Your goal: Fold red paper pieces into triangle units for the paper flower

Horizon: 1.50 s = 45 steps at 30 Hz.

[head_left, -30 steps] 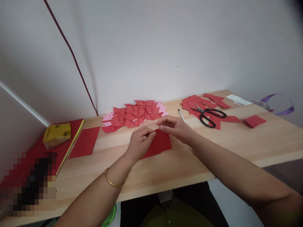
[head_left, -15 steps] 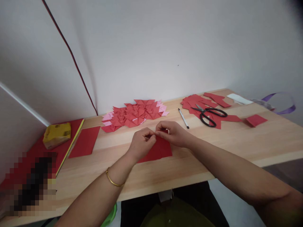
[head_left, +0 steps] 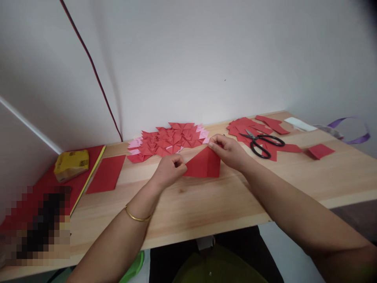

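Note:
A sheet of red paper (head_left: 202, 165), folded to a slanting top edge and marked with a vertical crease, is held between my two hands. My left hand (head_left: 170, 169) pinches its lower left corner with fingers curled in. At its upper right corner, my right hand (head_left: 225, 150) grips the paper between thumb and fingers. Just behind the hands lies a heap of folded red and pink paper pieces (head_left: 173, 139). To the right, black-handled scissors (head_left: 260, 142) rest on red paper scraps (head_left: 246, 127).
At the left are a stack of red sheets (head_left: 106, 173), a yellow package (head_left: 72, 165) and a yellow strip (head_left: 88, 179) on larger red paper. A small folded red piece (head_left: 320, 151), a white strip (head_left: 300, 124) and a purple ribbon (head_left: 349, 129) are at the right. The wooden table (head_left: 206, 212) meets a wall behind.
My hands have moved apart, the right one up and to the right. The red paper has been raised with them and shows more of its surface. The pen is now mostly hidden behind my right hand.

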Motion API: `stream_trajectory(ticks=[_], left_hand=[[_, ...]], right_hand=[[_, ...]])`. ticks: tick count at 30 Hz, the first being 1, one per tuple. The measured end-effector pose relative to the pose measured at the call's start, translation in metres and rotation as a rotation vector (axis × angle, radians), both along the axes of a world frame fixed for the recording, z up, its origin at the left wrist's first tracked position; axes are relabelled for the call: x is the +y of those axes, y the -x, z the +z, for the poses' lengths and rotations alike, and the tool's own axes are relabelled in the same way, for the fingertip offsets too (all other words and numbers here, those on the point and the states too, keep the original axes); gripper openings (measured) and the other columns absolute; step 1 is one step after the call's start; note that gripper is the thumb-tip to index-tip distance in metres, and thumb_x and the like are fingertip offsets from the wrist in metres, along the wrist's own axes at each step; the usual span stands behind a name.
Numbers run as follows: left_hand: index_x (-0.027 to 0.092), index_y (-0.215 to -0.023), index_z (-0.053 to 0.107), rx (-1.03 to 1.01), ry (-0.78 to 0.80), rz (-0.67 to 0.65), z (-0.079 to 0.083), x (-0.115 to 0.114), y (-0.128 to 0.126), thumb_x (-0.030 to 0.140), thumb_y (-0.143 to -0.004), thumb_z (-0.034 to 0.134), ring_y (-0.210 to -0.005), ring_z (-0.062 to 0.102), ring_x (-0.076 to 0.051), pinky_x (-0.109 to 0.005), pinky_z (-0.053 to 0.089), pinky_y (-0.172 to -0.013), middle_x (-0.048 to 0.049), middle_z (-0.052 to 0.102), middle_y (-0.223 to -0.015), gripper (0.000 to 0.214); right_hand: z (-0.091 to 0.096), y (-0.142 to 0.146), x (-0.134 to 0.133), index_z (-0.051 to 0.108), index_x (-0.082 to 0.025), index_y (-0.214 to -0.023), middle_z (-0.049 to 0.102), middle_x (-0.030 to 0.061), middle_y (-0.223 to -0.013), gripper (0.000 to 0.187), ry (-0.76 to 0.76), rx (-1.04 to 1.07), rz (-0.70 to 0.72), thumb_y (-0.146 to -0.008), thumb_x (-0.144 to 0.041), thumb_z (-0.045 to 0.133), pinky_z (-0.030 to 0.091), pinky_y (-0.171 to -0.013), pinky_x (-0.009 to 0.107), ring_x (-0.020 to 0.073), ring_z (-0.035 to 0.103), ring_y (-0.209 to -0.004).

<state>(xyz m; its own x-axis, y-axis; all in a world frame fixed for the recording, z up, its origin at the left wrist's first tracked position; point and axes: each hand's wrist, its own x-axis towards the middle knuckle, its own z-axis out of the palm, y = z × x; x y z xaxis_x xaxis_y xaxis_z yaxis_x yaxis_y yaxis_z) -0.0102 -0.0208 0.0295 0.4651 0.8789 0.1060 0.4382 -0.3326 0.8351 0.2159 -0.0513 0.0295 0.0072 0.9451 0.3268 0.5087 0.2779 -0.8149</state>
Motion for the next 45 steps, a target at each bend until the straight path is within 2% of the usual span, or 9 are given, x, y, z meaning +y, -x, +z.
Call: stream_trajectory(ticks=[14,17,21,24,27,31,34,38,45], left_hand=[[0.017,-0.048,0.053,0.085,0.066,-0.072,0.009,0.022,0.025,0.015,-0.059,0.053,-0.046,0.034,-0.008,-0.021,0.021,-0.044,0.0042,0.042,-0.047,0.011],[0.016,-0.047,0.054,0.085,0.032,0.074,0.004,0.03,0.03,0.014,-0.06,0.056,-0.048,0.037,-0.009,-0.021,0.024,-0.046,0.0034,0.046,-0.048,0.013],[0.017,-0.065,0.068,-0.15,-0.022,0.228,-0.002,0.03,0.021,0.025,-0.069,0.062,-0.062,0.051,-0.012,-0.022,0.036,-0.057,-0.0012,0.061,-0.064,0.01],[0.018,-0.081,0.071,-0.326,0.094,0.134,-0.004,0.016,0.009,0.032,-0.07,0.068,-0.067,0.054,-0.013,-0.024,0.042,-0.065,-0.0039,0.066,-0.078,0.018],[0.018,-0.092,0.07,-0.313,0.266,-0.036,-0.008,0.001,-0.001,0.032,-0.067,0.073,-0.064,0.055,-0.012,-0.024,0.042,-0.061,-0.0033,0.065,-0.077,0.029],[0.015,-0.075,0.068,-0.28,0.517,-0.203,-0.012,-0.01,-0.006,0.028,-0.066,0.074,-0.057,0.054,-0.01,-0.022,0.04,-0.055,-0.0019,0.064,-0.067,0.018],[0.015,-0.077,0.065,-0.544,0.658,-0.107,-0.013,-0.009,-0.008,0.024,-0.064,0.076,-0.062,0.06,-0.012,-0.025,0.046,-0.063,-0.0018,0.067,-0.073,0.018],[0.016,-0.081,0.064,-0.925,0.665,0.045,-0.013,-0.003,-0.01,0.016,-0.064,0.075,-0.076,0.064,-0.012,-0.027,0.049,-0.077,-0.0016,0.07,-0.085,0.02],[0.016,-0.087,0.065,-0.991,0.704,0.051,-0.013,-0.003,-0.012,0.013,-0.065,0.074,-0.079,0.064,-0.014,-0.031,0.05,-0.077,-0.0034,0.07,-0.09,0.024]], right_hand=[[0.001,-0.017,0.007,0.051,-0.019,-0.071,0.05,-0.0012,-0.066,0.023,0.062,0.098,-0.153,-0.082,-0.04,0.054,0.034,-0.059,0.027,0.0131,0.044,-0.061],[0.003,-0.025,0.007,0.052,-0.02,-0.075,0.052,-0.0012,-0.068,0.024,0.047,0.226,-0.199,-0.083,-0.043,0.054,0.035,-0.059,0.027,0.0133,0.046,-0.06],[0.005,-0.019,0.004,0.054,-0.019,-0.073,0.052,-0.0013,-0.067,0.025,0.1,0.195,-0.072,-0.082,-0.043,0.055,0.036,-0.059,0.026,0.0124,0.046,-0.061],[0.005,-0.006,0.0,0.057,-0.018,-0.074,0.054,-0.001,-0.067,0.024,0.176,0.14,0.059,-0.081,-0.041,0.056,0.036,-0.057,0.025,0.012,0.047,-0.061],[0.004,0.006,-0.003,0.058,-0.017,-0.072,0.056,-0.0002,-0.069,0.024,0.208,0.147,0.173,-0.079,-0.04,0.059,0.037,-0.057,0.025,0.0115,0.048,-0.061],[0.001,0.015,-0.006,0.061,-0.017,-0.075,0.058,0.0006,-0.07,0.027,0.247,0.251,0.206,-0.077,-0.044,0.062,0.039,-0.055,0.024,0.012,0.049,-0.062],[-0.003,0.016,-0.002,0.062,-0.019,-0.081,0.059,0.0012,-0.074,0.034,0.232,0.5,0.18,-0.08,-0.053,0.057,0.042,-0.059,0.026,0.0131,0.052,-0.065],[-0.012,0.014,0.008,0.062,-0.02,-0.085,0.057,0.0016,-0.077,0.043,0.213,0.901,0.18,-0.078,-0.062,0.054,0.044,-0.065,0.027,0.0122,0.052,-0.067],[-0.017,0.023,0.002,0.061,-0.02,-0.092,0.06,0.0013,-0.083,0.034,0.238,0.562,0.355,-0.071,-0.045,0.072,0.045,-0.071,0.028,0.0132,0.055,-0.073]])
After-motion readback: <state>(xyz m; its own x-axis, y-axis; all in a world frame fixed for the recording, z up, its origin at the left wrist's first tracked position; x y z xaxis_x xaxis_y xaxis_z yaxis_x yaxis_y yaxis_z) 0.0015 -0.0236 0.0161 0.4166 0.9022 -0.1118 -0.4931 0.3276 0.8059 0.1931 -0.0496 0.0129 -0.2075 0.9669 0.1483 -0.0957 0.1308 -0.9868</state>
